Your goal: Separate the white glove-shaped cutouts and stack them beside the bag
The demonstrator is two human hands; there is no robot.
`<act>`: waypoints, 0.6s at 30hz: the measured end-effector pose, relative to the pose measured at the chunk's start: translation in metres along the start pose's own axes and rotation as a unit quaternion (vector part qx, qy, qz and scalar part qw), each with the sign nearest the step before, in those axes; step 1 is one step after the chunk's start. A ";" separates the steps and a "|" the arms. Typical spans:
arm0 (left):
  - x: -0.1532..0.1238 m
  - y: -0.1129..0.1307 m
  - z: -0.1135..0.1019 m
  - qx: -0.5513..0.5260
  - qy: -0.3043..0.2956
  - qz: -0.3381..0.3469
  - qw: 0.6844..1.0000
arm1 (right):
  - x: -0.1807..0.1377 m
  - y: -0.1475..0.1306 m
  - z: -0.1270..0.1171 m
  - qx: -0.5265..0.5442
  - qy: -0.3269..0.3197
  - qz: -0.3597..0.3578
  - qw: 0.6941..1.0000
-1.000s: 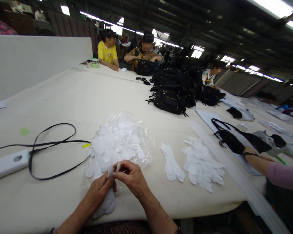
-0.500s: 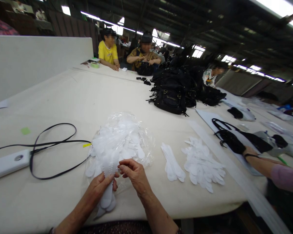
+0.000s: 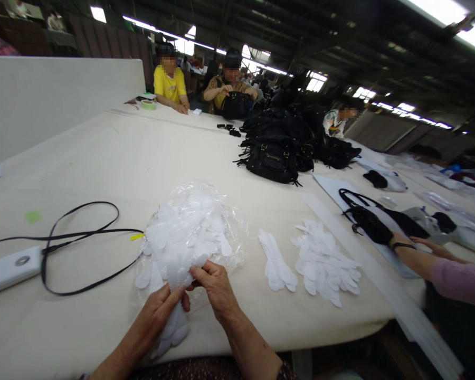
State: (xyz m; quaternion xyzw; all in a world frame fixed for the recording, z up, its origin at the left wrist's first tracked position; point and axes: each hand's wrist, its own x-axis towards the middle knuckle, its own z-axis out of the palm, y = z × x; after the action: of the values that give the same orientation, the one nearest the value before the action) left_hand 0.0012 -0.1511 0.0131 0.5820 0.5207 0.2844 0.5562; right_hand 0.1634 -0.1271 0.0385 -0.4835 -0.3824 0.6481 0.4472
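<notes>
White strips with rounded ends (image 3: 177, 274) are pinched between my two hands near the table's front edge. My left hand (image 3: 161, 309) is closed on them from below, thumb on top. My right hand (image 3: 216, 287) pinches the upper right side of the same strips between thumb and fingers. Just beyond lies a heap of similar white strips (image 3: 182, 227) in a clear plastic bag (image 3: 235, 227). To the right a neat bundle of strips (image 3: 277, 264) lies beside a looser pile of strips (image 3: 326, 264).
A black cord (image 3: 73, 291) loops left of the bag, near a white box-shaped device (image 3: 10, 270). Black handbags (image 3: 275, 158) are piled at the back. On the right, a co-worker's arm (image 3: 415, 258) reaches to a black bag (image 3: 370, 224). Two people sit across the table.
My right hand has gone from just beside the strips to pinching their upper edge. The view has shifted slightly. The co-worker across the table has raised the black bag a little.
</notes>
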 end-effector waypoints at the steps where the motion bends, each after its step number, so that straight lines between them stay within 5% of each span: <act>1: -0.001 0.001 0.000 -0.001 0.002 -0.003 1.000 | 0.000 -0.001 0.000 0.002 0.001 0.001 1.000; 18: 0.000 0.002 0.001 -0.093 0.039 -0.075 0.992 | 0.003 0.002 -0.004 -0.029 0.030 -0.002 0.999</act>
State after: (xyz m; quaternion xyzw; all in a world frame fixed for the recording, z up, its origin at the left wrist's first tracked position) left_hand 0.0027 -0.1509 0.0146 0.4752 0.5553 0.3115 0.6073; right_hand 0.1661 -0.1249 0.0349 -0.5149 -0.3880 0.6212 0.4455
